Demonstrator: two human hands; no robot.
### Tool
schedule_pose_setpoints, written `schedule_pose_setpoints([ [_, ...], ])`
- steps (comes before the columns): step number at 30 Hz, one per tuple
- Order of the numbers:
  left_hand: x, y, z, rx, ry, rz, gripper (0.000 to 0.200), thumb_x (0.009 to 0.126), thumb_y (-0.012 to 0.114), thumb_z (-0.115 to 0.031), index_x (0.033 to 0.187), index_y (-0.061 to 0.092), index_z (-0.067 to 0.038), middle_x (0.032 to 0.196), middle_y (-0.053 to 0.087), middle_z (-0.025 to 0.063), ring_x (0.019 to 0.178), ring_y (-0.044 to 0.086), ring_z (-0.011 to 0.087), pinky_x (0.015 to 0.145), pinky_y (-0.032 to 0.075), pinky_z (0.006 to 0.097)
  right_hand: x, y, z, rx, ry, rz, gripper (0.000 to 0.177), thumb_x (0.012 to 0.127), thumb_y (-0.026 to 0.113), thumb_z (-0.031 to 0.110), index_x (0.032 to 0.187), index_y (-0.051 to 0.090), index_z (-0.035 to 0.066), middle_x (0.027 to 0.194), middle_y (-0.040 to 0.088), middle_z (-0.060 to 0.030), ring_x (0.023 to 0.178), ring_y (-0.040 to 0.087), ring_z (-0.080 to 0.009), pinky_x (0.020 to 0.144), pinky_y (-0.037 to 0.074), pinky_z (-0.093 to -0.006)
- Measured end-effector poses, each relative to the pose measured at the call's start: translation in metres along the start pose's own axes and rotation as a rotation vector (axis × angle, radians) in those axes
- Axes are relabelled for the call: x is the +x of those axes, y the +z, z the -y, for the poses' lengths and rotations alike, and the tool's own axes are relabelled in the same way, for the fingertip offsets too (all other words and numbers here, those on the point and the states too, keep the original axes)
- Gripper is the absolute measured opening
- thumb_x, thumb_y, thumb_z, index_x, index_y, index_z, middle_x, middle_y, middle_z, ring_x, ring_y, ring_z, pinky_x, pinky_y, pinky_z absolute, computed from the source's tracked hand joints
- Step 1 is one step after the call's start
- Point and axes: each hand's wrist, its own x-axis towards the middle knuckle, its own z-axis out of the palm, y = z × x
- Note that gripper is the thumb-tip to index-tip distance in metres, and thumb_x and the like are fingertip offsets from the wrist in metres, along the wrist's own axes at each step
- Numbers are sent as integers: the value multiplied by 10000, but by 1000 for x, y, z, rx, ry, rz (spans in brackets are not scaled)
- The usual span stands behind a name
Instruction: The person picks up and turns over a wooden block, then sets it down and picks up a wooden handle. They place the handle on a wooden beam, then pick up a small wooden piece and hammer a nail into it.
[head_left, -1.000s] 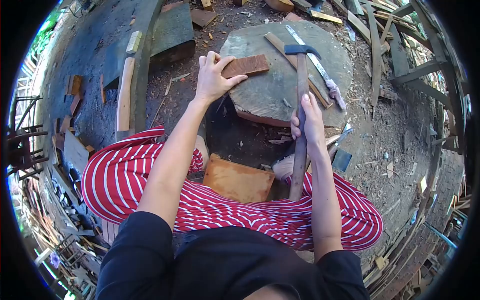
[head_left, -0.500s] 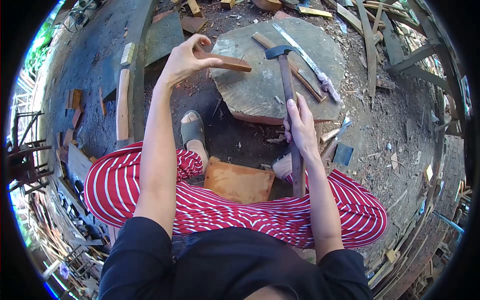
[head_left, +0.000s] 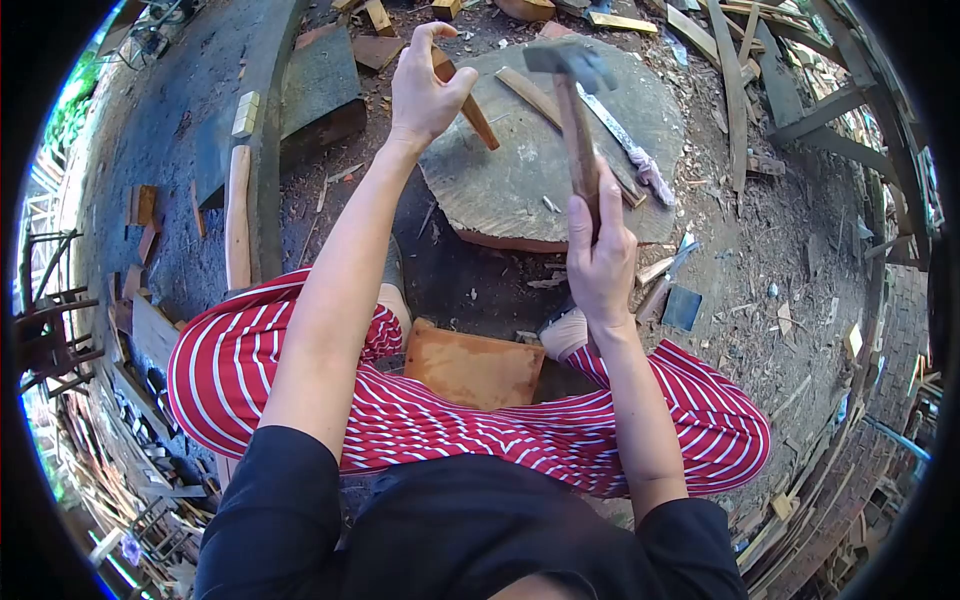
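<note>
My left hand (head_left: 425, 95) is closed around one end of a short brown wooden piece (head_left: 480, 122), over the left part of a broad round chopping block (head_left: 500, 205). The wood's free end points toward me and to the right. My right hand (head_left: 603, 250) grips the wooden handle of a hammer (head_left: 577, 130). The hammer's dark head is raised in front and smeared by motion. Behind it on the block lie a wooden strip (head_left: 530, 95) and a whitish flat bar (head_left: 615, 125) with cloth wrapped at its near end.
A small brown board (head_left: 473, 365) is between my feet. On the left, a long beam (head_left: 262, 190) runs away from me beside a dark panel (head_left: 325, 85). Wood scraps litter the ground at right, with a dark square piece (head_left: 682, 308) near the block.
My left hand has moved right and turned the wooden piece from nearly crosswise to pointing toward me. My right hand has lifted, bringing the hammer head higher.
</note>
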Motion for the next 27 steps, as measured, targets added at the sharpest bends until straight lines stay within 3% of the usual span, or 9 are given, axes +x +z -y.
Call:
schedule_pose_setpoints([
  [3, 0, -1, -5, -17, 19, 33, 438, 760, 669, -143, 1173, 531, -102, 813, 548, 38, 727, 565, 149, 720, 488, 286, -4, 6, -20, -246, 179, 232, 489, 1011, 516, 292, 1480, 396, 224, 841, 685, -272, 765, 704, -412, 664, 544, -491],
  [5, 1, -1, -9, -5, 76, 54, 421, 756, 661, -126, 1158, 538, -103, 821, 557, 45, 751, 576, 156, 735, 490, 296, 1, 7, -28, 45, 240, 52, 473, 1015, 505, 286, 1467, 411, 187, 910, 690, -274, 820, 712, -405, 717, 543, -480],
  [7, 1, 2, -2, -51, 103, 12, 418, 763, 659, -131, 1162, 536, -107, 824, 563, 55, 783, 587, 163, 753, 491, 308, 15, -4, -21, -16, -8, -88, 437, 1023, 495, 254, 1431, 440, 106, 980, 701, -240, 875, 715, -381, 717, 540, -444],
  [10, 0, -5, 0, -63, -10, 33, 406, 785, 650, -137, 1172, 530, -105, 879, 572, 66, 798, 581, 157, 757, 487, 313, 10, -22, 2, 34, 177, -18, 433, 1026, 490, 243, 1436, 438, 116, 982, 705, -236, 847, 717, -384, 710, 551, -452],
  [13, -1, -10, 3, -86, -90, 73, 389, 786, 642, -141, 1158, 537, -94, 903, 576, 54, 815, 579, 154, 782, 484, 311, -3, -2, -15, -55, -51, 10, 443, 1021, 490, 263, 1447, 424, 165, 971, 705, -252, 754, 716, -398, 661, 570, -520],
  [17, -3, -8, 1, -9, 28, 70, 356, 790, 633, -135, 1133, 560, -71, 913, 580, 50, 835, 572, 151, 799, 476, 290, 7, -4, -10, 28, 379, 121, 431, 1021, 492, 298, 1424, 438, 155, 862, 692, -247, 721, 703, -374, 692, 555, -482],
  [20, -4, -9, 1, -108, -35, 54, 385, 736, 683, -164, 1103, 586, -100, 860, 575, 81, 840, 574, 249, 781, 476, 372, 9, -15, -28, 57, 380, 85, 412, 1024, 506, 309, 1387, 483, 116, 833, 664, -205, 772, 686, -300, 697, 497, -422],
  [25, -24, -10, -7, 228, 148, -315, 461, 827, 777, -344, 1161, 604, -77, 978, 611, 57, 967, 568, 208, 859, 453, 358, -10, -13, -32, 10, 337, 141, 428, 1022, 502, 314, 1407, 472, 131, 928, 682, -236, 884, 698, -376, 762, 509, -444],
  [27, -43, -6, 8, 331, 317, -181, 561, 775, 804, -440, 1168, 620, -84, 1004, 592, 72, 1004, 551, 250, 865, 453, 379, -14, -7, -28, 18, 381, 194, 435, 1021, 503, 321, 1411, 470, 130, 964, 688, -244, 929, 695, -390, 793, 512, -447],
])
